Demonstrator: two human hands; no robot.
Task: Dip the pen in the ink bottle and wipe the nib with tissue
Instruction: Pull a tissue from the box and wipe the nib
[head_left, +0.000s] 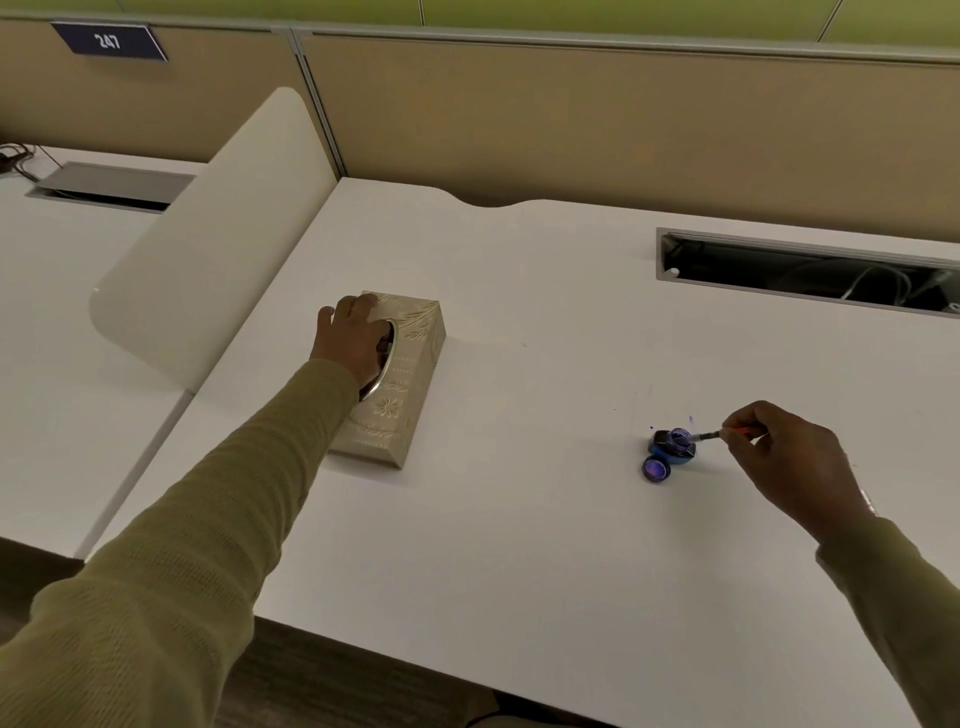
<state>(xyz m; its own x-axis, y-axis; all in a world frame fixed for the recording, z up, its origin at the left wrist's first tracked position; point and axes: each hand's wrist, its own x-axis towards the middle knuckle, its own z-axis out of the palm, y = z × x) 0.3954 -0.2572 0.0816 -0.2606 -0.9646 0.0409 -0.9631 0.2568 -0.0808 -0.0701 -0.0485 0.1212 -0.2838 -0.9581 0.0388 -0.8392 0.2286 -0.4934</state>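
Observation:
A small ink bottle (674, 446) stands open on the white desk (519, 493), its cap (655, 470) lying just in front of it. My right hand (789, 462) holds a pen (709, 435), whose nib rests in the bottle's mouth. A beige embossed tissue box (410, 384) lies at the centre left. My left hand (350, 338) rests on its top, fingers reaching into the oval slot. No tissue shows outside the box.
An open cable tray (810, 270) is set into the desk at the back right. A white curved divider (218, 244) stands on the left, with a neighbouring desk beyond. Tan partition panels close off the back. Small ink spots mark the desk near the bottle.

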